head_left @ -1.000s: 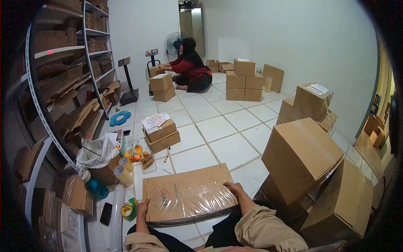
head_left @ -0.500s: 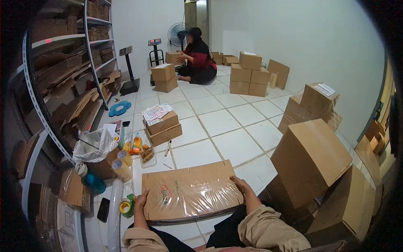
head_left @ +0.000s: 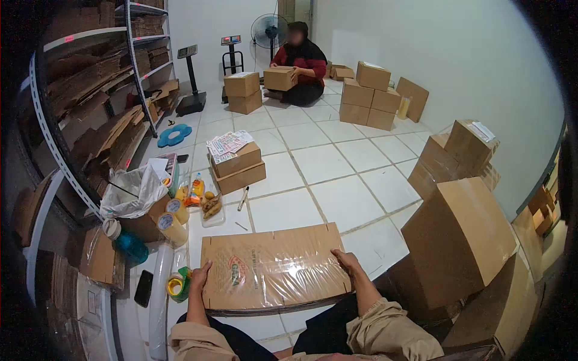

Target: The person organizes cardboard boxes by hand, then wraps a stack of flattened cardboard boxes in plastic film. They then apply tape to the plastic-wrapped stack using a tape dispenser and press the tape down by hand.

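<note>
A stack of flattened cardboard boxes (head_left: 277, 268), bound in shiny clear plastic with red and green print, lies in front of my knees. My left hand (head_left: 199, 281) grips its left edge, and my right hand (head_left: 346, 265) is closed round the right edge. The undersides of both hands' fingers are hidden. Close to my left hand sits a tape dispenser (head_left: 176, 287) with a yellow roll. Beside that lie a long clear plastic roll (head_left: 160, 301) and a black phone (head_left: 144, 289).
Large cartons (head_left: 460, 234) crowd my right side. At left stand a shelf (head_left: 135, 78), a blue bottle (head_left: 129, 245), tape rolls (head_left: 173, 228) and a lined bin (head_left: 135, 195). Ahead are two stacked boxes (head_left: 239, 174) under papers. A seated person (head_left: 304, 66) holds a carton (head_left: 280, 78).
My view has turned slightly left and tilted down. The seated person has turned toward me, bringing the held carton round in front. My hands keep their hold on the stack.
</note>
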{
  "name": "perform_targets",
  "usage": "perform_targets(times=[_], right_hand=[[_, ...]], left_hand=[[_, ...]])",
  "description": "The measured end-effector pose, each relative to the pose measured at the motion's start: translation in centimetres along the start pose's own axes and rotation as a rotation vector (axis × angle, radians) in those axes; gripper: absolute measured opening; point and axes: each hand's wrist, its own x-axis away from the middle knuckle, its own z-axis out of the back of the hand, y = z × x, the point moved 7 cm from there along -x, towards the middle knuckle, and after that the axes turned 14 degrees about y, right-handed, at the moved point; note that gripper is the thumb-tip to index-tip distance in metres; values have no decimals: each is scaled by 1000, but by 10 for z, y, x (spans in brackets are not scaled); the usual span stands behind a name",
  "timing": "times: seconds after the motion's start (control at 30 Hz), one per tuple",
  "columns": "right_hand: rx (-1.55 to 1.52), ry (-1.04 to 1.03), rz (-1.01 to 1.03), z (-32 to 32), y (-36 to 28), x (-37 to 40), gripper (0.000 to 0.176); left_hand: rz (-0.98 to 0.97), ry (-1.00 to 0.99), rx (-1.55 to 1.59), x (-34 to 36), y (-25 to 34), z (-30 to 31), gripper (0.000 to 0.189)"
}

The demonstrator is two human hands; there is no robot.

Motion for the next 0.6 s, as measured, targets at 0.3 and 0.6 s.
perform_targets(times=[0.3,0.6], right_hand=[[-83,40,43,14,-15,23,45],[-32,67,120,14,-20,24,49]], left_hand=[[-103,53,33,-39,-28,-10,79],[-80,66,15,-57,-41,-13,80]])
